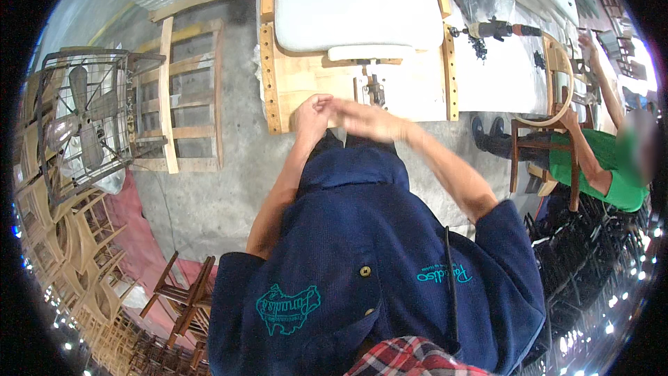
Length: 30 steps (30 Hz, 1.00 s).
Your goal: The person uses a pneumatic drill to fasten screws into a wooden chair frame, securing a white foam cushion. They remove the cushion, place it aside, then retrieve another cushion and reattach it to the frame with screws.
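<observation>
Landmark: wooden frame (285,90), straight ahead of me, carrying a white cushion (348,3).

Fan (83,115): caged, far left of the frame.
Slat rack (181,97): just left of the frame.
My left hand (313,111): over the frame's near edge, fingers curled shut; held item, if any, hidden.
My right hand (365,120): touching the left, fingers blurred; grip cannot be told.
Drill (497,29): on white sheet right of the frame.
Person in green (598,167): far right, holding a curved wooden piece (560,76).
</observation>
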Each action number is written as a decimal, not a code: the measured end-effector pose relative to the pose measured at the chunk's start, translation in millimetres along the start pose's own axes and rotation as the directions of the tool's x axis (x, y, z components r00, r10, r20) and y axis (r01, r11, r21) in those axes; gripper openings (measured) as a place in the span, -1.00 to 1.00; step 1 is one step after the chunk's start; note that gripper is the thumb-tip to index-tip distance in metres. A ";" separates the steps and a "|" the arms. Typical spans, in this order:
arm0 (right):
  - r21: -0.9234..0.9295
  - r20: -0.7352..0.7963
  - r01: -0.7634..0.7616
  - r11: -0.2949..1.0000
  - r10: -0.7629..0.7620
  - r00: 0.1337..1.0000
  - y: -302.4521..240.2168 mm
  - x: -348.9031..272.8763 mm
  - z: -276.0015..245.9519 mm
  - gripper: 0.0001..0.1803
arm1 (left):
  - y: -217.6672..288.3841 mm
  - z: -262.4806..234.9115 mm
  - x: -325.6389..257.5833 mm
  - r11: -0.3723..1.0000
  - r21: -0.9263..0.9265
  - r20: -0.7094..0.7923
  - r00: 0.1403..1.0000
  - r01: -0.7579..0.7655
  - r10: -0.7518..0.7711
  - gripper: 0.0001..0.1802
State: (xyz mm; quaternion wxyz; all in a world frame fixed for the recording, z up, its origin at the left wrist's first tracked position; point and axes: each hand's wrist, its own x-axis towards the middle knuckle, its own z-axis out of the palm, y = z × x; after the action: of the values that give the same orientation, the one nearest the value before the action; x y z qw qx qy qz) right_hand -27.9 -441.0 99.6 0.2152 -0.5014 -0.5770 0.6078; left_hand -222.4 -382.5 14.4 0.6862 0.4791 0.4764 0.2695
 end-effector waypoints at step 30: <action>-0.625 -0.068 0.224 0.747 -0.338 0.939 11.7 5.7 25.7 -0.17 | 68.8 9.2 85.1 0.987 0.011 -0.172 0.972 -0.160 0.159 -0.67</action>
State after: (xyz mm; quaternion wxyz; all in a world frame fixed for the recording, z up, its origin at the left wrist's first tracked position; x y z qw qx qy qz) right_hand -48.5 -451.5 82.4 0.1818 -0.5025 -0.7891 0.3031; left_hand -174.0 -288.7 44.5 0.6194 0.4897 0.4934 0.3648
